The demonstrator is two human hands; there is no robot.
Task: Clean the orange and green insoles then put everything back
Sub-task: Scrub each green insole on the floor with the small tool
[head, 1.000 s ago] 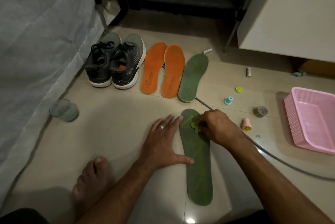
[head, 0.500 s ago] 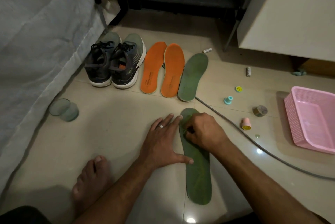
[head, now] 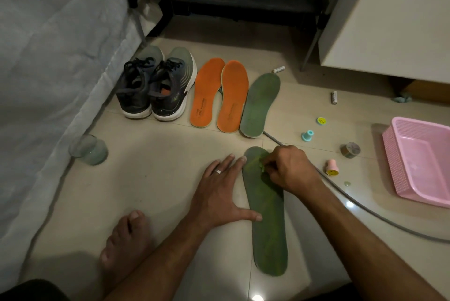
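Your right hand [head: 289, 169] pinches a small green cloth [head: 263, 166] on the near green insole [head: 266, 217]; your flat left hand [head: 219, 193] presses its edge.

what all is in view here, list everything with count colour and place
green insole being cleaned: 1, green, on the floor under both hands
other green insole: 1, green, right end of the row
orange insoles: 2, orange, side by side between the shoes and the green one
shoes: 2, dark grey with white soles, by the bed cover
small green scrubbing piece: 1, bright green, on the insole's toe end
glass: 1, clear greenish, on its side at left
pink basket: 1, pink, far right
grey cable: 1, across the floor at right
left hand: flat, fingers spread, thumb on the insole
right hand: pinches the scrubbing piece
bare foot: 1, lower left
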